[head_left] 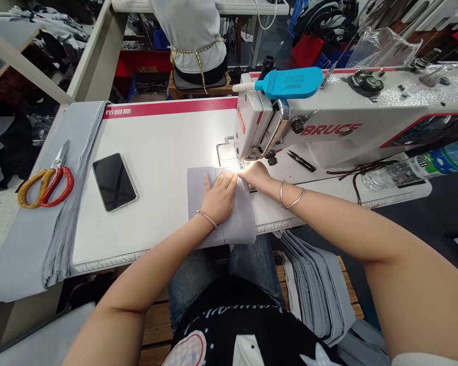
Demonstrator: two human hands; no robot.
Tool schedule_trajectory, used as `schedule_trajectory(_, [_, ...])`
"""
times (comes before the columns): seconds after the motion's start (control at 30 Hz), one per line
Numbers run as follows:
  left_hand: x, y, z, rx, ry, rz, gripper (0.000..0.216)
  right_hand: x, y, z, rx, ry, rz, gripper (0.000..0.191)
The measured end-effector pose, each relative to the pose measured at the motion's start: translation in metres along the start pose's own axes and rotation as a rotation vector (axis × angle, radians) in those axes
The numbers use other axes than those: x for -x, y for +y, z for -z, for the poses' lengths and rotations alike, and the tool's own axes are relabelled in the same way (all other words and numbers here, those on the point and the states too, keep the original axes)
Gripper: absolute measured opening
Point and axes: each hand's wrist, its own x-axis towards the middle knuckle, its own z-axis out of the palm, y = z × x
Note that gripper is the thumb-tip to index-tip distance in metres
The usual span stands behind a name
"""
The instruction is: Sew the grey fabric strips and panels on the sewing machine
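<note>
A light grey fabric piece (239,218) with a seam line down it lies under the head of the white sewing machine (267,122), its near edge hanging over the table front. My left hand (220,197) rests flat on this fabric, fingers stretched toward the needle area and thumb apart. Close beside the presser foot, my right hand (256,175) is closed at the fabric's right edge. Its fingertips are partly hidden by glare from the machine lamp. The two hands nearly touch at the fingertips.
Left on the table are a phone (115,182), scissors (49,183) and a stack of grey fabric (74,203). A black pen (301,160) and plastic bottle (416,168) lie right. More grey pieces (316,284) sit on the wooden bench. A person (193,35) sits ahead.
</note>
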Motion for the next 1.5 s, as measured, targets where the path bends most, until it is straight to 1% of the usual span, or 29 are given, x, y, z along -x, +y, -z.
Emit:
schedule_trajectory(0.1, [0.0,0.001,0.001,-0.006,-0.003,0.008,0.052,0.002,0.001,0.001,0.049,0.002,0.049,0.02])
schedule_trajectory(0.23, [0.001,0.002,0.002,-0.016,-0.003,0.01,0.051,0.007,0.001,0.005,0.132,0.022,0.127,0.017])
schedule_trajectory(0.47, [0.002,0.002,-0.001,-0.054,-0.007,-0.009,0.052,0.01,0.01,0.002,0.333,0.098,0.178,0.025])
schedule_trajectory(0.6, [0.001,0.003,0.0,-0.073,-0.03,-0.014,0.052,0.017,0.021,0.001,0.327,0.137,0.223,0.023])
schedule_trajectory(0.67, [0.001,0.004,0.0,-0.081,-0.037,-0.011,0.052,0.023,0.029,0.001,0.329,0.14,0.272,0.032])
schedule_trajectory(0.7, [0.001,0.004,0.0,-0.085,-0.043,-0.009,0.052,0.026,0.033,0.001,0.333,0.138,0.307,0.035])
schedule_trajectory(0.77, [0.001,0.004,0.0,-0.093,-0.054,-0.007,0.052,0.033,0.043,0.0,0.344,0.149,0.399,0.035])
schedule_trajectory(0.9, [0.002,0.004,-0.001,-0.115,-0.041,-0.019,0.05,0.039,0.064,-0.007,0.406,0.231,0.665,0.022])
schedule_trajectory(1.0, [0.004,0.007,-0.002,-0.14,-0.009,-0.044,0.048,0.039,0.076,-0.012,0.472,0.252,0.863,0.028])
schedule_trajectory(1.07, [0.006,0.009,-0.002,-0.157,0.01,-0.082,0.047,0.038,0.081,-0.013,0.496,0.25,0.926,0.033])
schedule_trajectory(1.2, [0.01,0.011,-0.003,-0.181,0.033,-0.151,0.047,0.037,0.087,-0.012,0.546,0.283,0.97,0.038])
schedule_trajectory(1.33, [0.014,0.009,-0.004,-0.152,0.047,-0.147,0.047,0.037,0.091,-0.011,0.62,0.305,0.997,0.044])
schedule_trajectory(1.5, [0.017,0.008,-0.003,-0.114,0.028,-0.132,0.05,0.037,0.091,-0.011,0.645,0.318,1.014,0.053])
